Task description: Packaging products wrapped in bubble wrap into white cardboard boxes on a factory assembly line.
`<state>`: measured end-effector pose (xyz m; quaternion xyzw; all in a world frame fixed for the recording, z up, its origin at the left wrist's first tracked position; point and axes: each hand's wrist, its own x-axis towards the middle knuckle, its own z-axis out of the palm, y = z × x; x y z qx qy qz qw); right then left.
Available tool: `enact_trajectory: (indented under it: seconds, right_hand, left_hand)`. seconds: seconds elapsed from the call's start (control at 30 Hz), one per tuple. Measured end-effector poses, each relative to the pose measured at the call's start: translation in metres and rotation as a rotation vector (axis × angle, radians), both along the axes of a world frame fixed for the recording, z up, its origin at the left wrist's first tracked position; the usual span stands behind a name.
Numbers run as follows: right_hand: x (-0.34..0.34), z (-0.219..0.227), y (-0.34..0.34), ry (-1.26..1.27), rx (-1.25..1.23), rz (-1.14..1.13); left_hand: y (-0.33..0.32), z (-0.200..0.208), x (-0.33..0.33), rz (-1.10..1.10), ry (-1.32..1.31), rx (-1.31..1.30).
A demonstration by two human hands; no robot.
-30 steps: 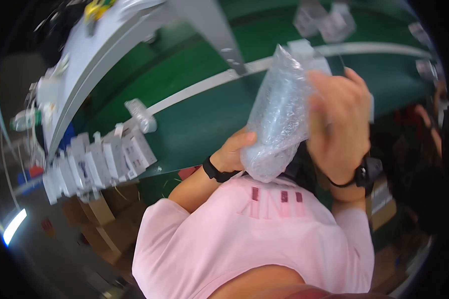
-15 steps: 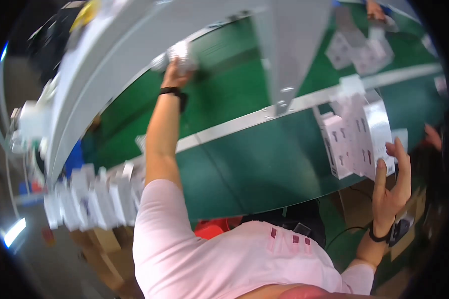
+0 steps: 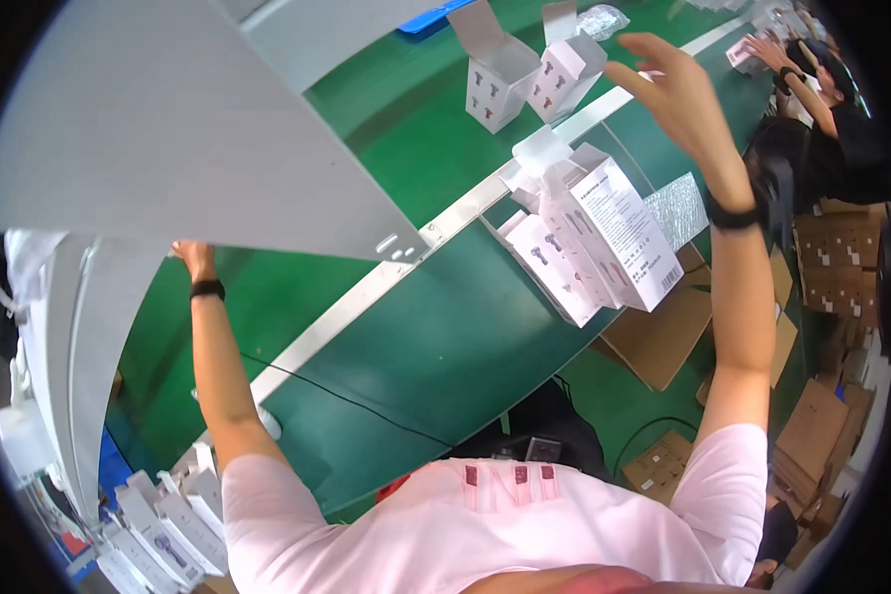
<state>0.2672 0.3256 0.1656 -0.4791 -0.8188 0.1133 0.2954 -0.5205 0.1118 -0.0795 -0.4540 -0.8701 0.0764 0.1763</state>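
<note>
- Change: the left hand, which half a second ago grips a wrapped bundle, now reaches beyond the grey panel; its fingertips are mostly hidden, so I cannot tell whether they pinch anything.
- Change: the right hand is now off the near cartons and raised, fingers and thumb spread, nothing between them.
- Nearest: an open white box stands just left of the right fingertips (contact cannot be told); a second open box stands beyond it.
- Meaning (my judgement): the right hand is free to take the nearer box; neither near carton is being handled.
- Labels: below the right fingers, the printed carton shows dark small print and a barcode; the carton beside it bears little gadget pictures, as do both open boxes. Dark red lettering crosses the pink shirt.
</note>
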Motion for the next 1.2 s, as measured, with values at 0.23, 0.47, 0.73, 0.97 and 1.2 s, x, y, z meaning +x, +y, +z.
enact_trajectory:
  seconds: [0.23, 0.47, 0.73, 0.97, 1.2]
  right_hand:
    - [-0.013, -0.071, 0.119, -0.533, -0.524, -0.146]
    - [-0.054, -0.120, 0.143, -0.380, -0.191, -0.066]
    - [0.053, -0.033, 0.117, -0.164, 0.136, -0.173]
    - [0.113, 0.062, -0.046, -0.269, 0.354, -0.025]
    - [0.074, 0.182, -0.241, -0.184, 0.264, -0.082]
  left_hand:
    - [-0.165, 0.069, 0.228, 0.613, -0.076, 0.210]
    - [-0.301, 0.014, 0.198, 0.787, -0.610, 0.125]
    - [-0.228, 0.010, 0.242, 0.686, -0.540, 0.122]
    - [-0.236, 0.023, 0.316, 0.402, -0.748, 0.322]
    - [-0.296, 0.019, 0.361, 0.349, -0.772, 0.087]
